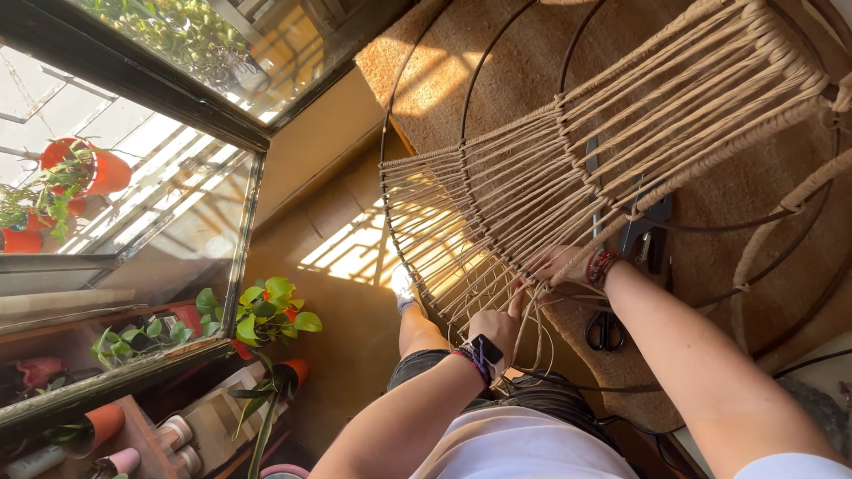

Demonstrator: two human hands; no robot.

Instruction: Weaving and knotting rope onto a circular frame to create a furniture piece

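Both hands, left hand [493, 326] and right hand [557, 264], pinch cords [524, 191] fanning lengthwise across the tilted wire frame [387, 191], scissors [605, 330] lying beneath on the rug [497, 80].

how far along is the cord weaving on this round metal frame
Done: a fan of tan cords already stretches across part of the metal frame, with one rim section wrapped. In hand: the left hand and right hand both work loose strands at the lower edge of the fan. Left: much of the frame is bare wire, and loose cord ends hang untied. Scissors lie on the rug.
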